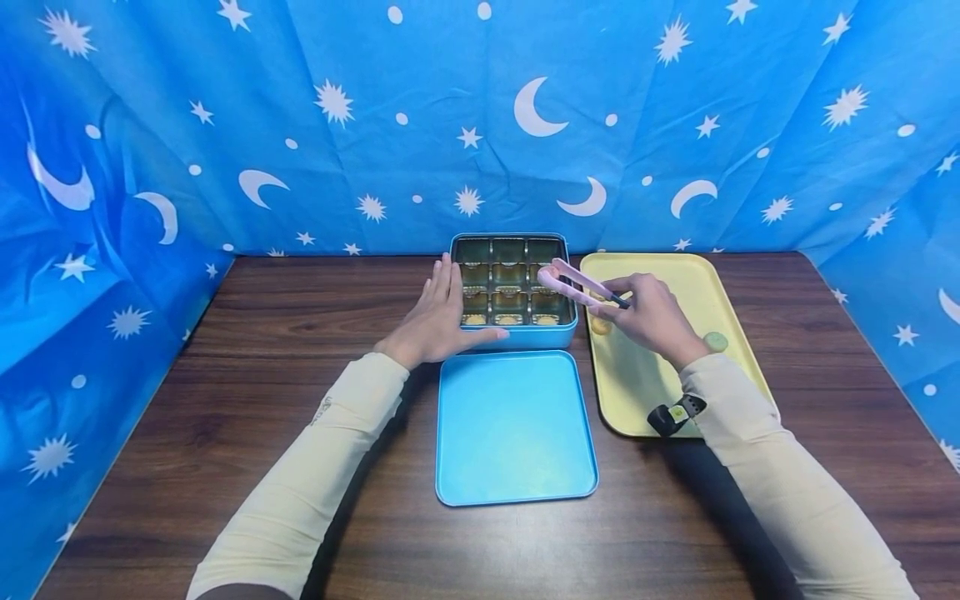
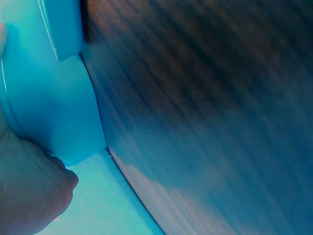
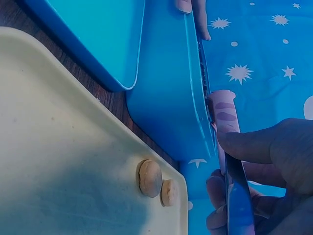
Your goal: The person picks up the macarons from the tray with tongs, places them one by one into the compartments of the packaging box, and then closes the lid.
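In the head view a blue square tin (image 1: 513, 337) holds a gold insert (image 1: 508, 275) divided into compartments. My left hand (image 1: 438, 312) rests against the tin's left side with straight fingers, its thumb along the front wall. My right hand (image 1: 652, 317) grips pink tongs (image 1: 573, 283), whose tips reach over the tin's right-hand compartments. I cannot tell whether anything is between the tips. Below that hand, the yellow tray (image 1: 622, 400) bears a green macaron (image 1: 716, 342) and orange-tan ones; two macarons (image 3: 150, 178) show side by side in the right wrist view.
The blue lid (image 1: 517, 429) lies on the dark wooden table (image 1: 247, 375), directly in front of the tin. To the tin's right is the tray, a narrow gap between them. A blue curtain (image 1: 435, 108) with moons and stars stands behind the table and at both sides.
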`<action>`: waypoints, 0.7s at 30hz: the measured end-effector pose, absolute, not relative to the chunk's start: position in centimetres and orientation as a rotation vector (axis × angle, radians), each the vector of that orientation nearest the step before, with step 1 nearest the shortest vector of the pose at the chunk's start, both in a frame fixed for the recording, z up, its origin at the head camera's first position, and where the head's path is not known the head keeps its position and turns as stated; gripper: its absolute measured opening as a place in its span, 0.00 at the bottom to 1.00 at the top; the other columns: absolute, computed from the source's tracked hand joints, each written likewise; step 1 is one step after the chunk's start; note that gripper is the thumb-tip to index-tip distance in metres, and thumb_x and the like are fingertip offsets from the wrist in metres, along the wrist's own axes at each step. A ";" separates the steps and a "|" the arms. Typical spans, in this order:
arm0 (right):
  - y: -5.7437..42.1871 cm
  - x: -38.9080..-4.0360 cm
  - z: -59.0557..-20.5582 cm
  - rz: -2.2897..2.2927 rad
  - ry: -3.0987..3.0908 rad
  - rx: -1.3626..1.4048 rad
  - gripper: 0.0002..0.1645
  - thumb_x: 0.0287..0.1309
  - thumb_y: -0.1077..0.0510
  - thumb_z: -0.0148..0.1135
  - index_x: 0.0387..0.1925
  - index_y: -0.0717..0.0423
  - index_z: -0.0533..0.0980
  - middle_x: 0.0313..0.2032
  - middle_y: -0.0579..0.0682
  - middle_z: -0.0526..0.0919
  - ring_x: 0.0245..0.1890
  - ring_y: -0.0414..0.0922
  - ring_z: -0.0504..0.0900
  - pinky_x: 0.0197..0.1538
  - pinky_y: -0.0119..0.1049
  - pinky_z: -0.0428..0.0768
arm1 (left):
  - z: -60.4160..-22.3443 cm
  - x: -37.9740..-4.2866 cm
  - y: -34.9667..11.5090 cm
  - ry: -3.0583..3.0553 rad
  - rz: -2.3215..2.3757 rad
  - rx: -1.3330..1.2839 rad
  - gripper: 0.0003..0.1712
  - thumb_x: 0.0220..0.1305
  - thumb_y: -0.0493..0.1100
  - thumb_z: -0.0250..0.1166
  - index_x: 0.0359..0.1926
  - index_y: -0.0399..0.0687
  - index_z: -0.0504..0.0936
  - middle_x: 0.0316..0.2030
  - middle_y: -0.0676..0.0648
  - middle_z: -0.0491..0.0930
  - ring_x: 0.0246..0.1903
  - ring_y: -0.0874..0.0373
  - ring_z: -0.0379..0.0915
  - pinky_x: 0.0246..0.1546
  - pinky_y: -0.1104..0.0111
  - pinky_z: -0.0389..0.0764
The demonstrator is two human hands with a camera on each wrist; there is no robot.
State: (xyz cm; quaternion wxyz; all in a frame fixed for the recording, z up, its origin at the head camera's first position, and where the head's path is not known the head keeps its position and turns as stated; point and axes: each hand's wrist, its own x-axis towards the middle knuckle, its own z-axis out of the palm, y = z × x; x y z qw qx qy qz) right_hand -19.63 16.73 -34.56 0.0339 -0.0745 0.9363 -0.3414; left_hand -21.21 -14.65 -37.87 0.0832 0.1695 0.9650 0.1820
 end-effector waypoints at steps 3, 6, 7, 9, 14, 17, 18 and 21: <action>16.7 -19.6 -34.5 -1.054 2.877 -0.218 0.26 0.64 0.55 0.70 0.59 0.67 0.80 0.43 0.60 0.83 0.27 0.47 0.74 0.27 0.37 0.72 | -37.9 -21.3 -14.7 2.883 0.541 0.513 0.79 0.52 0.87 0.52 0.78 0.39 0.24 0.78 0.39 0.17 0.76 0.50 0.10 0.76 0.54 0.32; 16.8 -19.5 -34.4 -1.053 2.883 -0.216 0.26 0.64 0.55 0.70 0.58 0.67 0.80 0.42 0.59 0.83 0.26 0.47 0.73 0.27 0.37 0.71 | -38.0 -21.3 -14.7 2.886 0.540 0.518 0.79 0.52 0.87 0.52 0.78 0.38 0.25 0.78 0.38 0.18 0.76 0.50 0.11 0.76 0.53 0.32; 16.8 -19.5 -34.4 -1.052 2.887 -0.217 0.26 0.64 0.55 0.70 0.58 0.67 0.80 0.41 0.59 0.83 0.26 0.47 0.73 0.27 0.37 0.71 | -38.0 -21.3 -14.7 2.886 0.540 0.519 0.79 0.52 0.87 0.53 0.78 0.38 0.24 0.78 0.38 0.18 0.76 0.49 0.11 0.76 0.53 0.33; 17.0 -19.4 -34.3 -1.052 2.892 -0.216 0.26 0.63 0.55 0.71 0.58 0.67 0.80 0.41 0.60 0.82 0.25 0.47 0.73 0.27 0.37 0.71 | -37.9 -21.3 -14.6 2.888 0.542 0.519 0.79 0.52 0.87 0.53 0.78 0.38 0.25 0.78 0.38 0.19 0.77 0.48 0.13 0.76 0.53 0.33; 17.7 -18.9 -33.9 -1.057 2.904 -0.205 0.27 0.63 0.54 0.71 0.59 0.66 0.80 0.41 0.59 0.82 0.25 0.48 0.72 0.25 0.37 0.70 | -37.9 -21.3 -14.7 2.883 0.565 0.515 0.80 0.51 0.87 0.54 0.79 0.37 0.27 0.78 0.38 0.19 0.77 0.49 0.13 0.76 0.54 0.32; 18.4 -18.5 -33.8 -1.074 2.892 -0.180 0.28 0.64 0.54 0.70 0.60 0.66 0.79 0.39 0.59 0.81 0.22 0.46 0.71 0.22 0.37 0.70 | -38.0 -21.3 -14.7 2.878 0.571 0.509 0.79 0.51 0.87 0.54 0.78 0.38 0.25 0.78 0.39 0.18 0.77 0.49 0.12 0.76 0.55 0.31; 18.7 -18.3 -33.8 -1.082 2.886 -0.176 0.28 0.64 0.54 0.70 0.60 0.66 0.78 0.37 0.59 0.80 0.20 0.46 0.70 0.21 0.36 0.70 | -38.0 -21.3 -14.7 2.878 0.572 0.507 0.79 0.51 0.87 0.53 0.78 0.39 0.25 0.78 0.39 0.18 0.77 0.48 0.13 0.76 0.54 0.32; 19.5 -17.8 -34.0 -1.105 2.869 -0.174 0.28 0.64 0.55 0.69 0.60 0.68 0.78 0.33 0.59 0.79 0.17 0.44 0.70 0.18 0.36 0.70 | -38.0 -21.3 -14.7 2.876 0.567 0.505 0.79 0.52 0.87 0.53 0.78 0.39 0.25 0.78 0.39 0.18 0.77 0.47 0.14 0.76 0.54 0.32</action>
